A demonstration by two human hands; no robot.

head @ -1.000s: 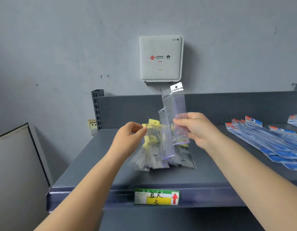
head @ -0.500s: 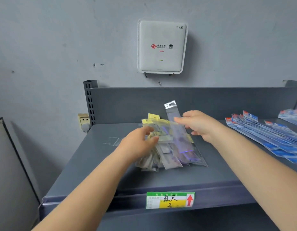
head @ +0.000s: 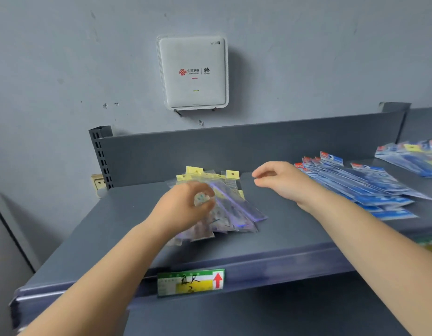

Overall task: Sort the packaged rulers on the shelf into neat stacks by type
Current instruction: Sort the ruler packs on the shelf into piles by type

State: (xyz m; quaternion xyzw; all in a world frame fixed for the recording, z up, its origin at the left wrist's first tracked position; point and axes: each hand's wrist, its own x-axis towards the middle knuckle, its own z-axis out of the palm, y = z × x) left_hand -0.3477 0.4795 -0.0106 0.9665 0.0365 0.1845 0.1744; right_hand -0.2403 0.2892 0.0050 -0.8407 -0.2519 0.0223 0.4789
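Observation:
A loose pile of clear ruler packs with yellow hang tabs [head: 230, 209] lies on the grey shelf [head: 290, 236], left of its middle. My left hand [head: 183, 207] sits on the pile's left part, thumb and fingers curled and pinching a pack there; motion blur hides the exact hold. My right hand [head: 280, 181] hovers just right of the pile with loosely curled fingers and holds nothing. A fanned row of blue ruler packs [head: 358, 190] lies to the right, beyond my right forearm.
More blue packs [head: 414, 155] lie at the far right. The shelf's upright back panel [head: 234, 146] runs behind the piles. A white router [head: 193, 71] hangs on the wall above. A green and yellow label [head: 190, 282] marks the shelf's front lip.
My right hand lowered the clear pack it held upright onto the pile, let go and drew away to the right. My left hand stayed on the pile.

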